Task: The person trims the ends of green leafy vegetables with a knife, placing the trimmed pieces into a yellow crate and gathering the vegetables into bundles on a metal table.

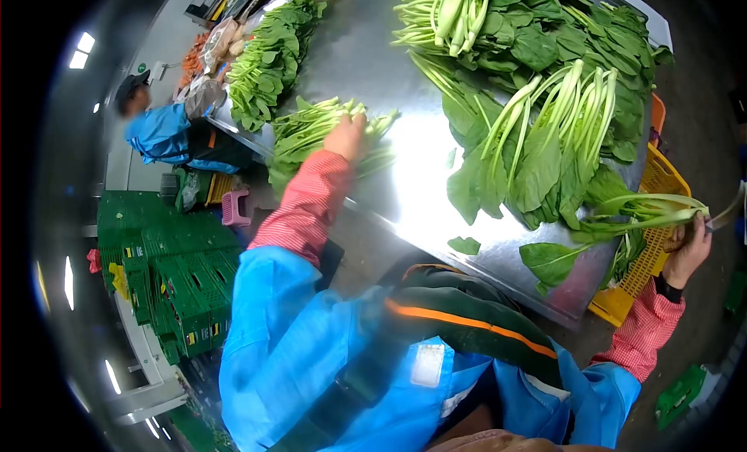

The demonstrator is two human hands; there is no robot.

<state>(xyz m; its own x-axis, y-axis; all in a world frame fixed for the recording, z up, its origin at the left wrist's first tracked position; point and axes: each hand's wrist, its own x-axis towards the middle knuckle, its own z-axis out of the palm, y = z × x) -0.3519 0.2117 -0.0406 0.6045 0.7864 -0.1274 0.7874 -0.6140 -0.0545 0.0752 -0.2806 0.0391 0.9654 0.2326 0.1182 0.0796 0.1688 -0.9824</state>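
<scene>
My left hand (348,138) is closed over the stems of a small pile of leafy greens (299,133) on the metal table's left side. At the far right, my right hand (689,251) grips the pale stem end of a leafy green (650,211); its leaves trail over the table corner. A thin pale strip (727,212) sticks out past that hand, too blurred to identify. A large heap of leafy greens (545,133) covers the right of the table, stems mostly pointing away from me. One loose leaf (464,245) lies near the front edge.
The metal table (350,47) shines under the lights. More greens (272,59) line its far left. A yellow crate (661,176) stands under the right edge. Green crates (187,289) are stacked at left, near a pink stool (235,208). A person in blue (159,133) stands behind.
</scene>
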